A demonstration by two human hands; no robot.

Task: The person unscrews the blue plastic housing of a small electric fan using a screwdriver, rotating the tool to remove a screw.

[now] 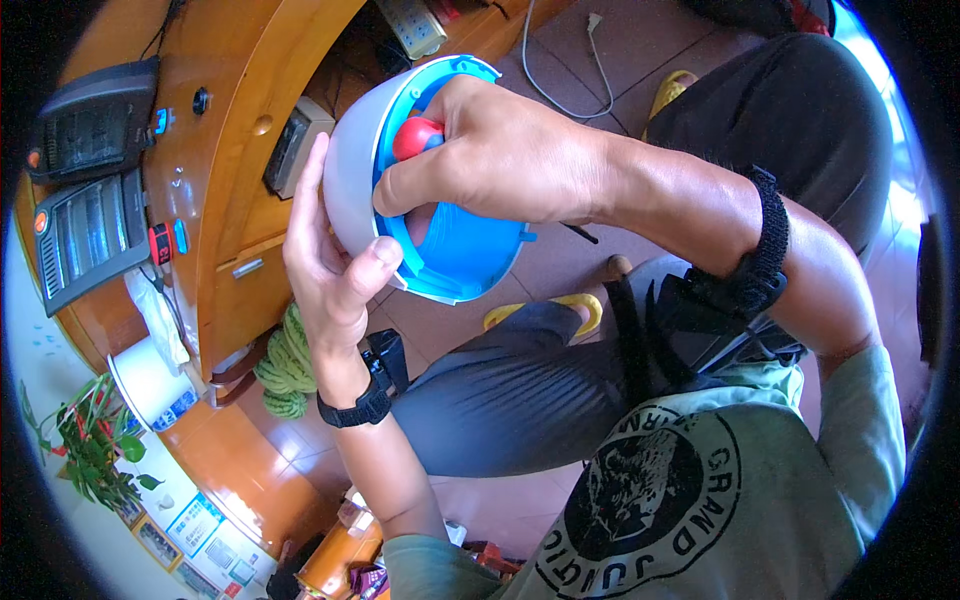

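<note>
A rounded plastic housing (470, 260), white outside and bright blue inside, is tilted in front of me with its open side toward the right. My left hand (335, 250) supports it from the left, fingers along the white shell and thumb at the lower rim. Inside the opening is my right hand (500, 150), its fingers curled round a short tool handle with a rounded red end (418, 138). The rest of that tool is hidden by the hand and the blue wall, so its exact kind does not show.
A wooden desk (225, 130) with two dark devices (95, 235) stands at left. A power strip (412, 28) lies at the top, and a white cable with a plug (595, 22) trails on the tiled floor. Beside the desk are green coiled rope (285, 365) and a white bucket (150, 390).
</note>
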